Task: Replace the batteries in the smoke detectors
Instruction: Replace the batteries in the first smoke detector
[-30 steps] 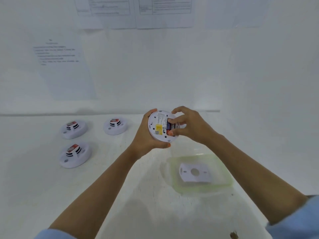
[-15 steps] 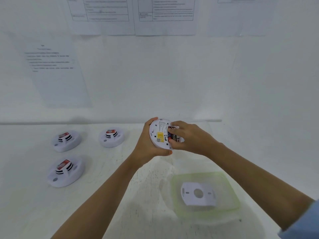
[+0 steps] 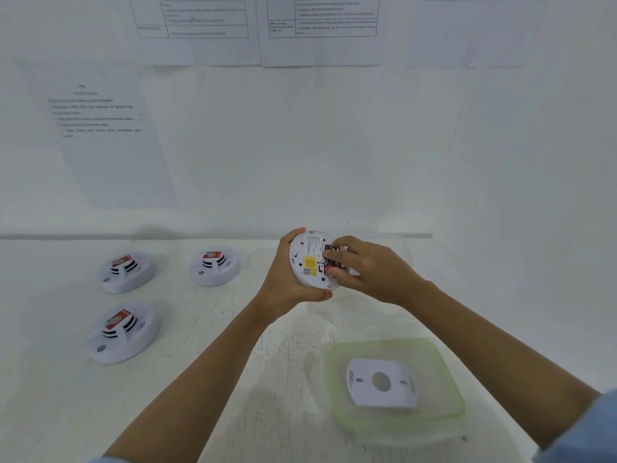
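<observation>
My left hand grips a white round smoke detector from the left, its back with a yellow label turned to me. My right hand reaches in from the right, and its fingertips pinch the red and black battery in the open compartment. Three more white smoke detectors stand on the table at the left: one at the back left, one at the back and one nearer to me. Each has a red label on top.
A shallow clear container with a green rim sits on the white table at the front right, with a white mounting plate in it. Printed sheets hang on the white wall behind.
The view has tilted up a little, so everything sits lower in the frame. My right fingers have pushed further onto the battery in the detector's back. My left hand's hold is the same.
</observation>
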